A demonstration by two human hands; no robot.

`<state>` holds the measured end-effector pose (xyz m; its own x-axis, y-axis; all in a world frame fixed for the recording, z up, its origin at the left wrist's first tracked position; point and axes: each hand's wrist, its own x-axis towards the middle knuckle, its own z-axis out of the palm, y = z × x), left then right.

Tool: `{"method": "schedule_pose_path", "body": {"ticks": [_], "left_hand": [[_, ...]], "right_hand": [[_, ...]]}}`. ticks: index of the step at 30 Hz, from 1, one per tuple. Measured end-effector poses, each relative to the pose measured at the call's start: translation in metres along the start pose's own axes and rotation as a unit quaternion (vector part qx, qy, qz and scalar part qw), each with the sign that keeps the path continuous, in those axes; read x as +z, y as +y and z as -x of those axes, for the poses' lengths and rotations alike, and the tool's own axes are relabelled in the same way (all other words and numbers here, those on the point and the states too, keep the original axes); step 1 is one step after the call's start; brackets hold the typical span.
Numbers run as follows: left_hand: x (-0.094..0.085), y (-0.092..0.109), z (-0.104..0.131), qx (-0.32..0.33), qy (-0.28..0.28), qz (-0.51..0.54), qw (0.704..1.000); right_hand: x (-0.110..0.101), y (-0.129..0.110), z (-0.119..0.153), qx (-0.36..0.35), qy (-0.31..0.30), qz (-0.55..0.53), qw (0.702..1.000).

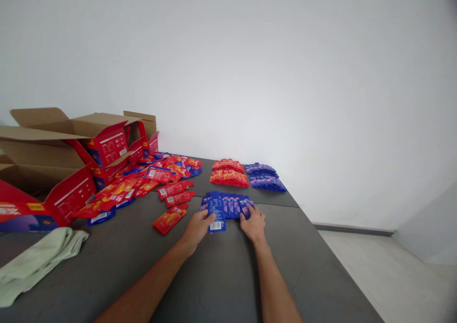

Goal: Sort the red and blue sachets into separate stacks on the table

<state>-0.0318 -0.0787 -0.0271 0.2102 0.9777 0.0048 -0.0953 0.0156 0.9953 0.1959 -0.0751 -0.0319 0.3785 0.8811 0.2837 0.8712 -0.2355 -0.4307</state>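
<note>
My left hand [197, 228] grips a blue pouch [216, 213] by its left edge, thumb on top, its barcode side facing up. Behind and beside that pouch lies an overlapping row of blue pouches [231, 206] with purple pictures. At the row's right end, my right hand [253, 223] has its thumb and fingers on another blue pouch [244, 204]; whether it is lifted I cannot tell. Farther back are stacked rows of red pouches [229, 176] and, to their right, stacked rows of blue pouches [267, 180].
A loose heap of red and blue pouches [143, 177] spreads over the left of the dark table [214, 275]. Open red cartons [71, 194] stand at the far left, with a folded pale cloth [43, 256] in front. A white wall [250, 75] borders the back.
</note>
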Motion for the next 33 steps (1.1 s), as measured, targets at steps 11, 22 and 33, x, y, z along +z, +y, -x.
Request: {"method": "schedule_pose_path", "body": {"ticks": [11, 22, 33], "left_hand": [[0.002, 0.000, 0.001, -0.019, 0.002, -0.003, 1.000], [0.002, 0.002, 0.005, -0.020, -0.050, 0.041, 0.998], [0.002, 0.012, 0.004, 0.016, 0.034, 0.033, 0.999]], "right_hand": [[-0.001, -0.005, 0.002, 0.040, 0.003, 0.002, 0.999], [-0.017, -0.026, 0.017, -0.062, 0.106, -0.025, 0.992], [0.000, -0.082, 0.066, -0.257, -0.033, -0.253, 0.932]]}}
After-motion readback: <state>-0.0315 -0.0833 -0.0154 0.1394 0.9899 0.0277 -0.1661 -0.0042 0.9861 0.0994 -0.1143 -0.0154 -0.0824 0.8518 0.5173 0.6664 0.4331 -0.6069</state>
